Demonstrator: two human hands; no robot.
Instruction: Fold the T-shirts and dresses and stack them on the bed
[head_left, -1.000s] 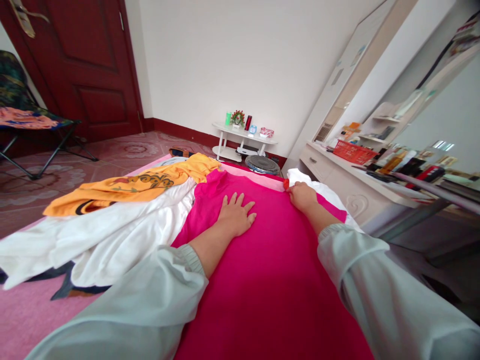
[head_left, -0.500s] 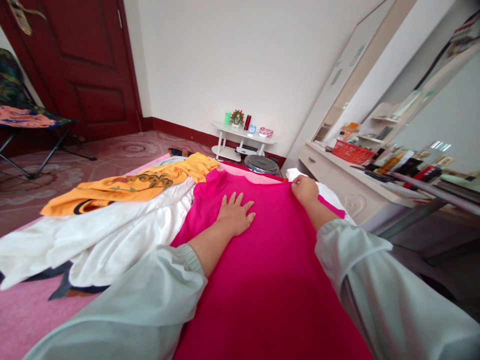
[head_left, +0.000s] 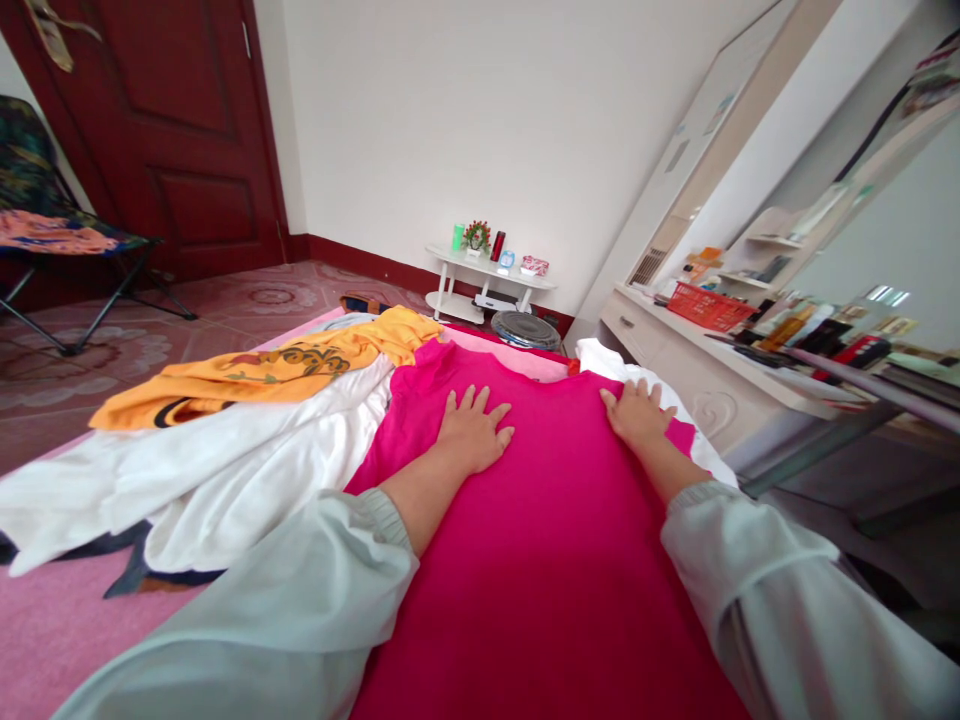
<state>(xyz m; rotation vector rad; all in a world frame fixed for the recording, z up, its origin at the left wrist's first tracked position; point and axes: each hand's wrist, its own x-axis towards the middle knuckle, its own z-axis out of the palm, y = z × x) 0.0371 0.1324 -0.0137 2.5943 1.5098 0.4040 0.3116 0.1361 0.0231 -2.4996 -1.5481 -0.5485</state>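
A bright pink T-shirt (head_left: 555, 540) lies spread out in front of me, its neckline at the far end. My left hand (head_left: 474, 432) rests flat on its upper left part with the fingers spread. Near the right shoulder, my right hand (head_left: 637, 412) lies on the cloth, fingers apart and holding nothing. A bit of pink sleeve pokes out to the right of that hand. White cloth (head_left: 712, 455) lies beyond and beside the right shoulder. The lower end of the shirt runs out of view beneath me.
To the left lie an orange printed garment (head_left: 247, 375) and a white garment (head_left: 255, 490) on a pink bedcover (head_left: 60, 630). A dressing table (head_left: 720, 365) with a red basket (head_left: 709, 306) and bottles stands at the right. A folding chair (head_left: 75, 235) is at far left.
My right hand has let go of the shirt's right shoulder edge, moved slightly right and towards me, and opened flat on the cloth. The left hand stays in place.
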